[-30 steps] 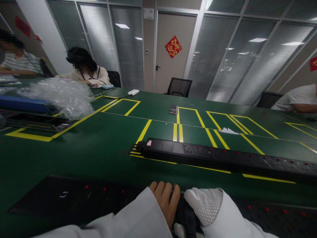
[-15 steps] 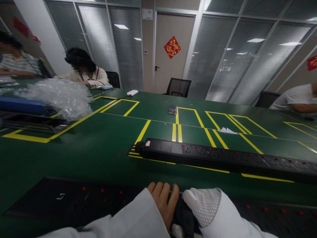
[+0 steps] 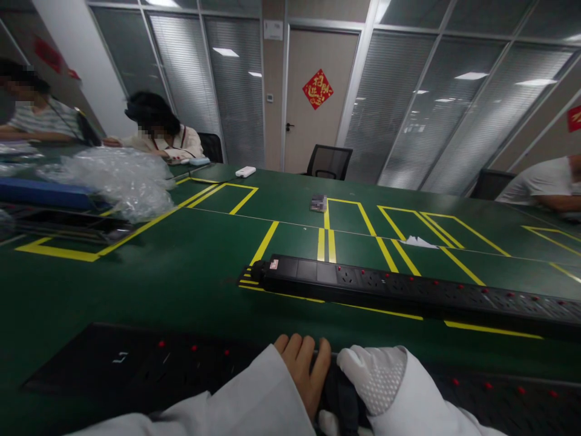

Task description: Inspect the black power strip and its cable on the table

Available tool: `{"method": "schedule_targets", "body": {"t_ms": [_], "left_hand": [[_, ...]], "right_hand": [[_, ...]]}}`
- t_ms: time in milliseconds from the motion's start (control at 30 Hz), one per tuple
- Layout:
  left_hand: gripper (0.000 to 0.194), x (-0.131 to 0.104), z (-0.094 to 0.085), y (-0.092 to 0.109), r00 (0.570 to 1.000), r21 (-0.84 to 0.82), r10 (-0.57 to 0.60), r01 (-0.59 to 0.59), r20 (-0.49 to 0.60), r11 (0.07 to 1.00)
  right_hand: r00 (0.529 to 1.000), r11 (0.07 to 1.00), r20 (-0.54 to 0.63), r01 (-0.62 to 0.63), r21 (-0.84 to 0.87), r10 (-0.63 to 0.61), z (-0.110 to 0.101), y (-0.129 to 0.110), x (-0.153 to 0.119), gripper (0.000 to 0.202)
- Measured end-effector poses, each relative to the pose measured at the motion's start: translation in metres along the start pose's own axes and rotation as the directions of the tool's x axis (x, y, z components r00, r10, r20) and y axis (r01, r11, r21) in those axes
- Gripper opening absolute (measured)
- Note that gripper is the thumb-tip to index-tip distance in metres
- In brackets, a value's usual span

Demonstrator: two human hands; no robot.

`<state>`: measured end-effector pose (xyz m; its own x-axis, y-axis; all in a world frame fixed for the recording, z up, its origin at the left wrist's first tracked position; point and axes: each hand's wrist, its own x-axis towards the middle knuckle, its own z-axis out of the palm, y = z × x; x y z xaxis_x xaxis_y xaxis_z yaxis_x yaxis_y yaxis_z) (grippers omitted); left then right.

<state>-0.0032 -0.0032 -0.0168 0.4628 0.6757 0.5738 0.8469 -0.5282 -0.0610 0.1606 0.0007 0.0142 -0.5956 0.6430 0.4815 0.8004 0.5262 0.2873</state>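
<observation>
At the bottom edge of the view the left hand (image 3: 303, 370), bare, lies with its fingers curled over a dark object (image 3: 341, 396) that sits on the near power strip (image 3: 149, 363), a long black bar with small red switches running across the foreground of the green surface (image 3: 181, 278). The right hand (image 3: 374, 375) wears a white dotted glove and presses against the same dark object from the other side, its knuckles touching the left fingers. Both white sleeves cover the wrists (most of the object is hidden under the two hands, so what it is cannot be told). The left grip is closed over the object's top; the right grip looks wrapped around its side, though how tightly cannot be told.

Just beyond the hands a second power strip (image 3: 408, 289) lies across the surface along a yellow tape line (image 3: 490, 327), well apart from the fingers. Further off, yellow tape marks out rectangles; a small grey device (image 3: 318, 202) rests at the edge of one, a scrap of white paper (image 3: 417, 241) in another. At far left a heap of clear plastic wrap (image 3: 115, 178) lies beside a blue tray (image 3: 43, 195). A white remote (image 3: 246, 171) lies near the far edge. Other people sit at the far left and far right, and an empty black chair (image 3: 328, 162) stands before the door.
</observation>
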Motion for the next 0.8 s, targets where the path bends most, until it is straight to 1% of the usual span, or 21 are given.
{"method": "schedule_targets", "body": {"t_ms": [133,300,433,500,633,733,800], "left_hand": [[0.025,0.001,-0.002,0.0,1.0,0.01,0.002,-0.002,0.031,1.0],[0.027,0.002,-0.005,0.0,0.999,0.006,-0.001,0.0,0.038,1.0],[0.028,0.002,-0.007,0.0,0.998,0.006,0.002,-0.002,0.062,1.0],[0.026,0.002,-0.006,0.0,0.998,0.01,-0.005,0.004,0.057,1.0],[0.023,0.001,-0.003,0.0,1.0,-0.007,-0.004,0.005,0.026,1.0],[0.026,0.0,-0.002,0.0,1.0,0.011,0.0,0.0,0.016,1.0],[0.025,0.0,-0.003,0.0,0.999,0.012,0.009,-0.01,0.047,1.0]], "right_hand": [[0.999,0.999,0.039,-0.008,-0.032,0.009,-0.004,0.002,0.001,0.017],[0.999,0.999,0.035,0.03,-0.021,-0.029,-0.003,0.0,0.0,0.013],[0.996,0.998,0.081,-0.04,-0.046,0.043,0.001,-0.003,-0.001,0.014],[0.997,0.999,0.065,-0.043,-0.028,0.045,-0.001,-0.003,0.001,0.015],[1.0,1.0,0.024,0.02,0.011,-0.02,-0.01,0.0,0.004,0.012],[1.0,1.0,0.02,-0.01,-0.011,0.01,-0.011,0.001,0.004,0.013],[0.999,1.0,0.031,-0.013,-0.007,0.013,-0.01,0.001,0.003,0.013]]}}
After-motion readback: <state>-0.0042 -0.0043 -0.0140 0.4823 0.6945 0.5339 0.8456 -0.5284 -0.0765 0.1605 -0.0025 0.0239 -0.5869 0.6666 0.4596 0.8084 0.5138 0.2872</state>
